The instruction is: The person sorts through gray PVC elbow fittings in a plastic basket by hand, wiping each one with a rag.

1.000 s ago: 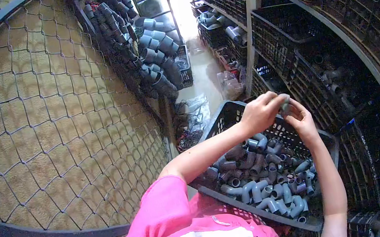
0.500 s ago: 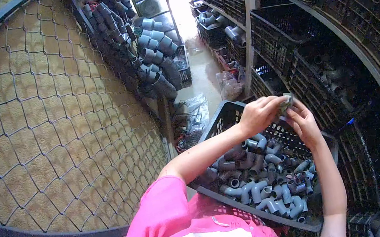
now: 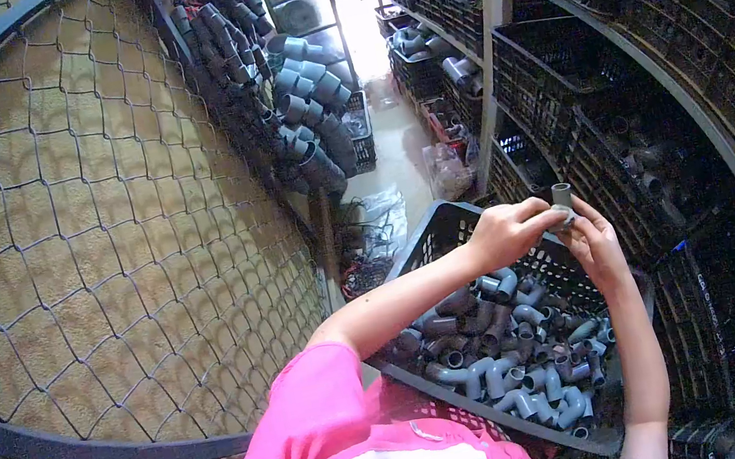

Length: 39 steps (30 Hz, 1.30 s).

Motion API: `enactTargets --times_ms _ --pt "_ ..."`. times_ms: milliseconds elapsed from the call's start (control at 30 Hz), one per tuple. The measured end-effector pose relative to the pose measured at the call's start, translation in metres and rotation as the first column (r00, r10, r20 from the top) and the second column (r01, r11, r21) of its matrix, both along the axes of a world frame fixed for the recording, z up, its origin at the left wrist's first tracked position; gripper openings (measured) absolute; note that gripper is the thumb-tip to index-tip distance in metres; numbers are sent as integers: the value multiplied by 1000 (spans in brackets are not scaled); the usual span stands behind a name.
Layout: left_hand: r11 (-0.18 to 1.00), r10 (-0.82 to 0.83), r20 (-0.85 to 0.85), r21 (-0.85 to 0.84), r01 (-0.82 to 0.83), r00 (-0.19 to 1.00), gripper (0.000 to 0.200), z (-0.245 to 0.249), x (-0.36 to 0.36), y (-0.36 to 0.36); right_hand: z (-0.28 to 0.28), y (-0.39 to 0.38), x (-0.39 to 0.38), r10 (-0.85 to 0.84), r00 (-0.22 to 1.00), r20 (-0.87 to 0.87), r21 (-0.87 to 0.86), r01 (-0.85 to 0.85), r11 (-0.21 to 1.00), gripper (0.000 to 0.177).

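A small grey pipe fitting (image 3: 561,194) is held between my two hands above the far right part of a black plastic crate. One open end of it points up. My left hand (image 3: 513,233) pinches it from the left with thumb and fingers. From the right, my right hand (image 3: 597,246) grips its lower part, which the fingers partly cover. Below my hands, the crate (image 3: 433,224) holds many loose grey pipe elbows (image 3: 511,371), some pale and some dark.
Shelves with black crates (image 3: 544,61) of fittings run along my right side. To the left stands a chain-link mesh (image 3: 94,238) in a metal frame. Large grey pipe fittings (image 3: 303,84) are stacked beyond it. Plastic bags (image 3: 451,171) lie along the narrow aisle floor (image 3: 391,142).
The fitting has turned in my hands, so its open end now stands up above the fingers. Both hands have shifted slightly downward. The view has moved a little.
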<state>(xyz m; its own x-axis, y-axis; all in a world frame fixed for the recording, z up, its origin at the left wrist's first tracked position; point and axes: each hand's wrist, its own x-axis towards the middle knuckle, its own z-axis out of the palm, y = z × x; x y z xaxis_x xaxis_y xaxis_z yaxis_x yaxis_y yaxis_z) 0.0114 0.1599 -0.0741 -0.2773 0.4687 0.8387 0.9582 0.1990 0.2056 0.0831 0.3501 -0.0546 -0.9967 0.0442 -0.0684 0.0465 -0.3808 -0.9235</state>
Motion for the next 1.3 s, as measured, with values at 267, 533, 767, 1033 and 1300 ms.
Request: enactTargets --times_ms 267,533,767,1033,1300 --pt "996 91 -40 -11 -91 995 42 -7 -5 2 9 -2 4 -64 998 -22 11 64 998 36" --pt "991 74 -28 -112 -77 997 38 -3 6 4 -12 0 -2 -71 997 -33 -14 70 997 42" --pt "992 107 84 -76 -101 991 32 -5 -3 2 -17 -1 -4 -48 998 -49 19 49 999 44" --pt "983 180 -12 -44 -180 984 30 2 -7 -3 -15 -7 -2 -55 998 -21 160 57 986 42" --pt "987 44 -51 -149 -51 998 33 -5 -4 0 -18 -1 3 -23 999 47 107 18 994 44"
